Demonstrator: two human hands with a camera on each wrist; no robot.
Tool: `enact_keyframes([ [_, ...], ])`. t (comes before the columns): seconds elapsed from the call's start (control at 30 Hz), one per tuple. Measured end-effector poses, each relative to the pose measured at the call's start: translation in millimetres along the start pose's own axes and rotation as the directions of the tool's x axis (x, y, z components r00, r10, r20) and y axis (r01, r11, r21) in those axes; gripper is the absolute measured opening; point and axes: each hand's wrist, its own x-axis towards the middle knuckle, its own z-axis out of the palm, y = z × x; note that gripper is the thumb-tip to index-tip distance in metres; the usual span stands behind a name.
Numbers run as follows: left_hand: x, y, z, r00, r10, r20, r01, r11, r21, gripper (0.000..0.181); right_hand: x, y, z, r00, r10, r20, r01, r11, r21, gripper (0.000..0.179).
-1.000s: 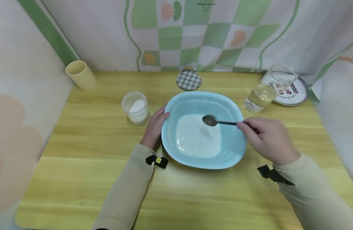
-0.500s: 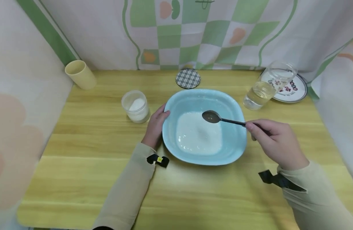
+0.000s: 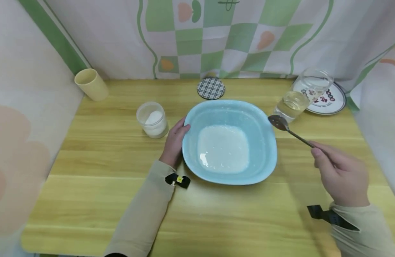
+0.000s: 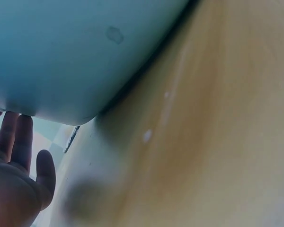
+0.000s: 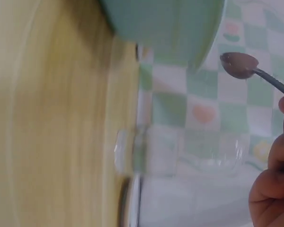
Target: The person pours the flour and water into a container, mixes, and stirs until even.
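Observation:
In the head view a light blue basin [image 3: 263,153] stands on the table, a white liquid [image 3: 223,150] covering its bottom. My left hand [image 3: 175,141] holds the basin's left side, thumb at the rim and fingers along the outside; the left wrist view shows those fingers [image 4: 22,142] against the outer wall. Right of the basin, my right hand [image 3: 343,175] grips a dark metal spoon [image 3: 278,122] by its handle. The spoon's bowl is in the air just beyond the basin's right rim, in front of a glass of clear liquid [image 3: 294,103]. Droplets cling to the spoon.
A clear tub of white powder [image 3: 154,123] stands just left of the left hand. Farther back are a yellow cup [image 3: 91,85] and a plaid coaster [image 3: 211,88]. Behind the glass lies a patterned plate [image 3: 329,101]. A printed cloth [image 3: 216,39] hangs along the table's back edge.
My right hand has carried the spoon from over the white liquid to the right, past the basin's rim. The left hand stays on the basin, which has barely shifted in view.

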Motion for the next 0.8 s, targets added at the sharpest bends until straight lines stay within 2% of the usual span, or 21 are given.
enact_keyframes([
  [0.1,-1.8,-0.1,0.6,1.000,0.002,-0.002,-0.002,1.000,-0.010,0.048,-4.4,10.2,-4.9,0.999,-0.045,-0.028,0.043,0.996,-0.077,0.017],
  [0.27,-2.6,-0.5,1.1,1.000,-0.006,-0.015,0.006,1.000,-0.016,0.048,-11.3,30.0,-9.3,0.986,-0.129,-0.109,0.115,0.985,-0.125,0.018],
  [0.33,-2.1,-0.9,1.2,1.000,-0.007,-0.018,0.006,1.000,-0.020,0.048,-12.9,37.5,-12.0,0.984,-0.142,-0.111,0.123,0.979,-0.165,0.019],
  [0.4,-1.6,-1.3,1.3,1.000,-0.005,-0.015,0.005,1.000,-0.027,0.047,-13.2,43.6,-15.5,0.987,-0.153,-0.051,0.136,0.960,-0.246,0.021],
  [0.47,-1.5,-1.4,1.4,1.000,-0.004,-0.014,0.004,0.999,-0.034,0.047,-13.4,49.7,-18.4,0.987,-0.157,0.045,0.163,0.936,-0.313,0.021],
  [0.57,-1.7,-1.2,1.8,1.000,-0.005,-0.013,0.005,0.999,-0.040,0.047,-13.3,58.4,-21.5,0.969,-0.162,0.188,0.224,0.898,-0.380,0.023],
  [0.7,-1.6,-1.0,2.0,1.000,-0.008,-0.009,0.008,0.999,-0.049,0.047,-15.0,69.9,-22.4,0.952,-0.146,0.271,0.248,0.885,-0.394,0.024],
  [0.8,-1.2,-1.1,1.3,1.000,-0.019,-0.005,0.019,0.999,-0.044,0.047,-15.9,75.6,-21.9,0.943,-0.097,0.318,0.233,0.875,-0.425,0.026],
])
